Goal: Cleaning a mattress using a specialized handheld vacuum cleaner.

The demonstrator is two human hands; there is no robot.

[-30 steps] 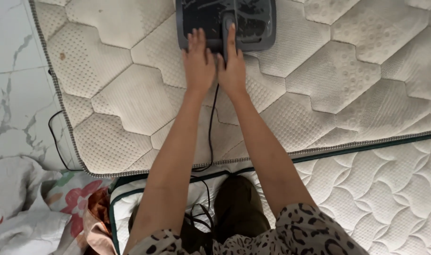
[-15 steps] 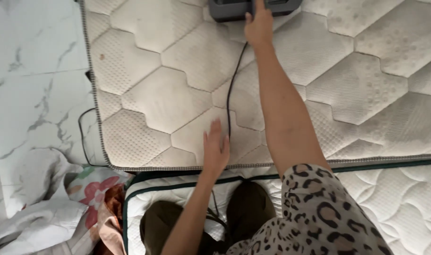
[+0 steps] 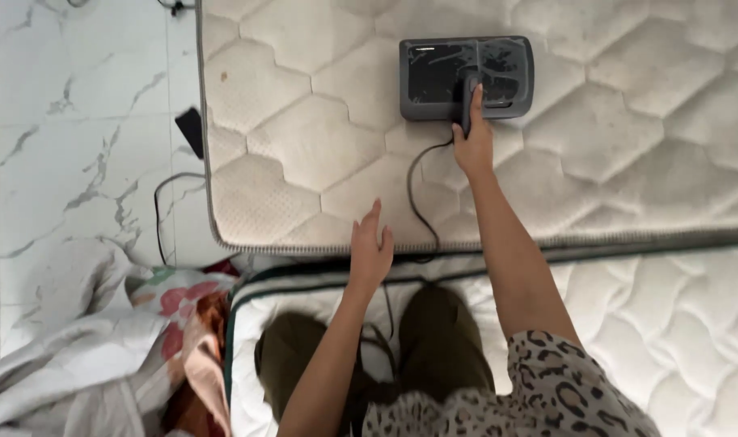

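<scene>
Drawn back toward the body since half a second ago: handheld mattress vacuum (image 3: pixel 467 78), then cut off at the top edge of the view, now fully in sight at about 1 o'clock on the upper mattress (image 3: pixel 304 137). Reads as a pull stroke across the quilted hexagon panels, by judgement a pass working toward the near edge.

Left to right. At 9 o'clock, marble floor (image 3: pixel 78 162) with a small black plug or adapter (image 3: pixel 191 131) lying just beside the mattress corner and a thin cable looping below it. At 7 o'clock, crumpled floral bedding (image 3: pixel 154 324) heaped on the floor. Near centre, left hand (image 3: pixel 370 251) open, fingers loosely spread and pointing away, hovering at the near edge of the upper mattress, gripping nothing; whether touching the fabric, cannot tell. Just right of it, black power cord (image 3: pixel 413 194) curving from the vacuum down over the mattress edge toward the lap, running close past the left hand and into the path of a further pull. Right hand (image 3: pixel 474 142) closed around the vacuum's handle, index finger stretched along its top. At 4 o'clock, lower white quilted mattress (image 3: pixel 668 324) with dark piping, under the knees.
</scene>
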